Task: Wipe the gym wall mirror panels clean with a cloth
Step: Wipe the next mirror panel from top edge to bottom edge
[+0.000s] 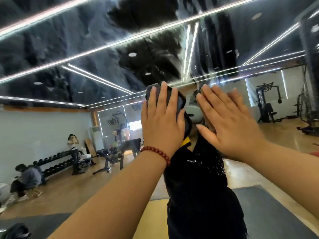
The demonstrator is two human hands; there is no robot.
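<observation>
Grey folded cloth being pressed flat on the wall mirror at head height by the left hand, fingers straight. Right hand also lying flat on the glass just beside, fingers straight, holding nothing. Better wiping with even pressure and overlapping strokes over the streaks higher up. Reflected: dumbbell rack, weight machine. Nothing blocking the panel.

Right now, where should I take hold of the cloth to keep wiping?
The cloth lies flat against the mirror under the left hand, whose fingers are straight. Probably best pinched at its exposed right edge, approached from the right, since that part sticks out past the fingers.
</observation>
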